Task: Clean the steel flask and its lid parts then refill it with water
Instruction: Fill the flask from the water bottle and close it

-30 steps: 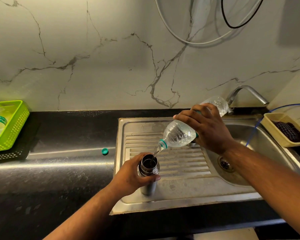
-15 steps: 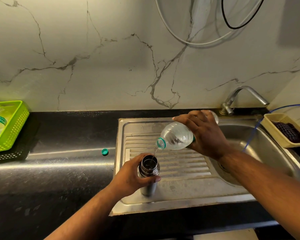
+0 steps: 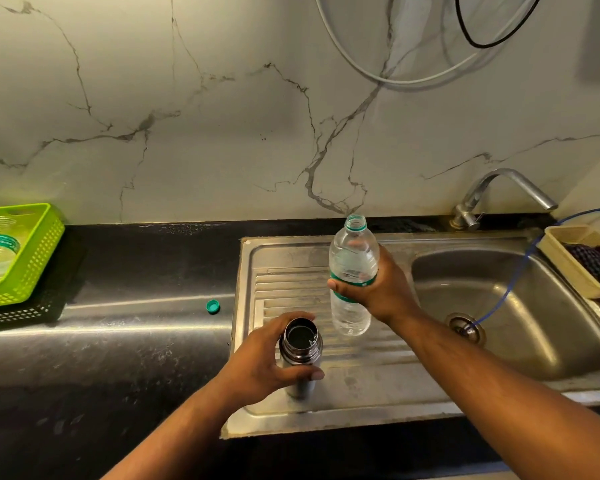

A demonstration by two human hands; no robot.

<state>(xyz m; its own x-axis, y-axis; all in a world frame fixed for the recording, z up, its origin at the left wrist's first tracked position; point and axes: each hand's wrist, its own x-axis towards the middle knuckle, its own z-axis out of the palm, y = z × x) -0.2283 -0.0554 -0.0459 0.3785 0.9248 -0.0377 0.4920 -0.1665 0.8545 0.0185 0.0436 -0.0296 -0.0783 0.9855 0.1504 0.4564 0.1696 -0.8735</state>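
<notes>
The steel flask (image 3: 301, 353) stands upright and uncapped on the sink's drainboard (image 3: 371, 375), close to the front edge of the table (image 3: 118, 348). The left hand (image 3: 257, 365) grips it, fingers (image 3: 291, 318) curled round the neck and thumb across the body. Just behind and to the right, the right hand (image 3: 385, 289) holds a clear plastic bottle (image 3: 352, 261) upright by its middle, mouth open, water inside. A teal cap (image 3: 213, 306) lies on the table just left of the sink. A green basket (image 3: 45, 251) sits at the left edge.
</notes>
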